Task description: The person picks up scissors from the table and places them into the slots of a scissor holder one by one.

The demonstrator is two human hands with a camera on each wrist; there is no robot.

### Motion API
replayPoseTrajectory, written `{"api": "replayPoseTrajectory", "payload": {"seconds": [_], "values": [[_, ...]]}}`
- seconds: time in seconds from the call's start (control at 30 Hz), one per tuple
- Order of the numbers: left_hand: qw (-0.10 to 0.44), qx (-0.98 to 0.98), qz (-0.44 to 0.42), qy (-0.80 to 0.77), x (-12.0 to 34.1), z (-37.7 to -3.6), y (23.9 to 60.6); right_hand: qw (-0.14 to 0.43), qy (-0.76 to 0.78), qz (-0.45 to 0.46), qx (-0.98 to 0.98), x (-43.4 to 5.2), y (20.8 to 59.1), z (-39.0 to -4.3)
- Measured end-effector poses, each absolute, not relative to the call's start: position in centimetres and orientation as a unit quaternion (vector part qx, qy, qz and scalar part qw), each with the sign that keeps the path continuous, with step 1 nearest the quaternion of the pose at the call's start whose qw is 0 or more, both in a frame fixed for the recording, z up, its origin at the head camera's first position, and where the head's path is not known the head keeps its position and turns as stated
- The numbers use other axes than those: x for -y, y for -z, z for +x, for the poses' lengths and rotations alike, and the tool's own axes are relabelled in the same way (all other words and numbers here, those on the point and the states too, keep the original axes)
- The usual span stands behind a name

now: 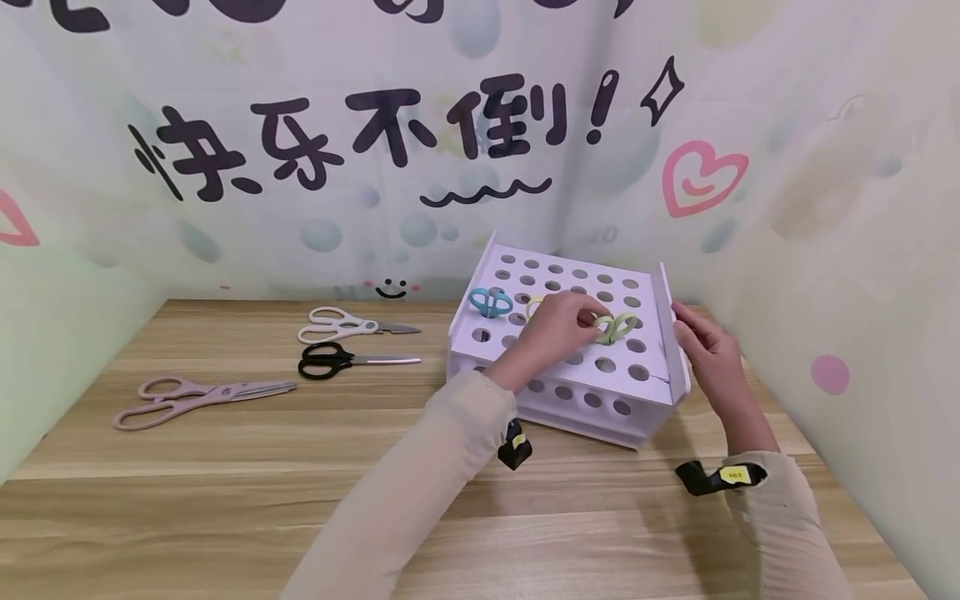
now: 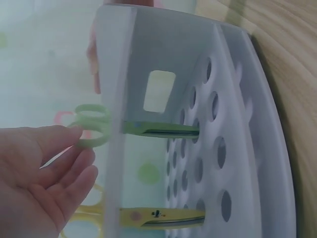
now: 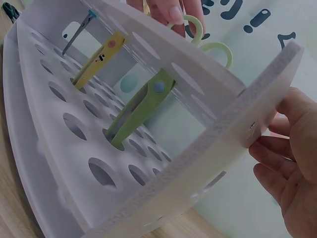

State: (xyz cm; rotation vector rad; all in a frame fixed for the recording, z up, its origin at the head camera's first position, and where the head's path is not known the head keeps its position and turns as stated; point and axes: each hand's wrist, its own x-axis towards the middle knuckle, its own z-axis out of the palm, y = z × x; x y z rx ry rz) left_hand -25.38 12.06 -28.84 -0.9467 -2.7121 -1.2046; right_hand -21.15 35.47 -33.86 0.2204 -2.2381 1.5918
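Note:
A white rack [image 1: 555, 392] with rows of round holes stands on the table, and scissors hang upright through it. My left hand [image 1: 558, 329] reaches over the top and pinches one handle loop of the green scissors [image 2: 163, 129]; their blades run down into a hole of the lower shelf [image 3: 101, 171]. Beside them are yellow scissors [image 3: 99, 59], also set through the rack and partly behind my left hand in the head view. Blue scissors [image 1: 490, 302] stand at the rack's left side. My right hand [image 1: 712, 358] touches the outer face of the right side panel [image 1: 671, 333] with its fingertips.
Left of the rack lie white scissors [image 1: 337, 325], black scissors [image 1: 330, 360] and pink scissors [image 1: 202, 396] on the wooden table [image 1: 225, 517]. A printed cloth [image 1: 337, 242] hangs behind the table and along its sides, close to the rack's right side.

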Motion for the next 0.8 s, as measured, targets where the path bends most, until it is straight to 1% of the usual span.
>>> {"api": "replayPoseTrajectory", "payload": {"seconds": [0.5,0.8], "values": [[0.008,0.829,-0.292,0.477,-7.5,-25.4,27.1,0.191,-0.543,0.067,0.815,-35.2,33.9,-21.1],[0.030,0.803,-0.260,0.536,-3.3,-26.0,26.2,0.178,-0.520,0.049,0.834,-35.3,34.0,-21.3]]}}
